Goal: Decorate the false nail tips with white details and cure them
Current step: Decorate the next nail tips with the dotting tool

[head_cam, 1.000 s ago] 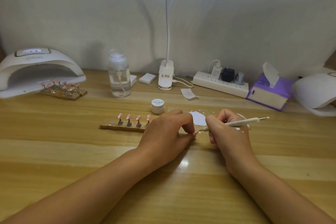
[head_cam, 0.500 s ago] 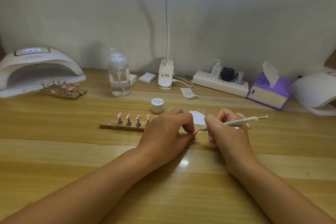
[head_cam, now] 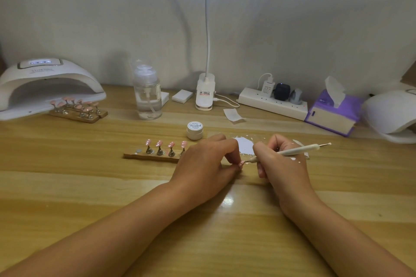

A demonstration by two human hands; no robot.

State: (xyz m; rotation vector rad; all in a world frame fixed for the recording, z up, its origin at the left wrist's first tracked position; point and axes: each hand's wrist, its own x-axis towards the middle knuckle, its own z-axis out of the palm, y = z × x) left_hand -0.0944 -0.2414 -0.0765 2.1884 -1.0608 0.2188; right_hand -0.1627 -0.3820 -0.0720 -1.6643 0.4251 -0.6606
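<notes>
Your left grip (head_cam: 202, 164) pinches the tip (head_cam: 241, 163) just right of the stand (head_cam: 153, 157); your right grip (head_cam: 279, 164) pinches the tool (head_cam: 295, 151), shaft slanting off rightward, point at the tip's right edge, so the next dab likely goes leftward.

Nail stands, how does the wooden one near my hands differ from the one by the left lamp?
The near stand is one strip mid-table, showing four pink tips in a single row and a bare spot at its left end. The far stand sits at the curing lamp's mouth, looks like two strips, and is crowded with tips. Both are wooden with pink tips on metal holders.
</notes>
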